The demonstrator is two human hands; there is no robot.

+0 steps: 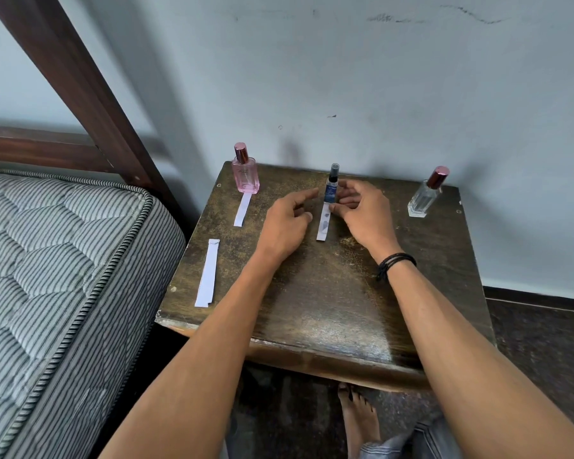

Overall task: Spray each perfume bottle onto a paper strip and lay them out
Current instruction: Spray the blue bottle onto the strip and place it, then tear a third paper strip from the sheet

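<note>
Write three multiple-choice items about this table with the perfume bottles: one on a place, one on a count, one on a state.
1. Where does the pink glass perfume bottle stand on the dark wooden table?
A. the back left corner
B. the front right corner
C. the middle

2. How many perfume bottles stand on the table?
A. two
B. three
C. five

3. How does the white paper strip in front of the slim dark blue bottle look?
A. torn in two
B. rolled up
C. flat, with dark damp spots

Answers:
1 A: it stands at the far left corner, close to the wall.
2 B: the pink one, the dark blue one and a clear glass bottle with a maroon cap.
3 C: grey spots show on the strip, which lies flat.
</note>
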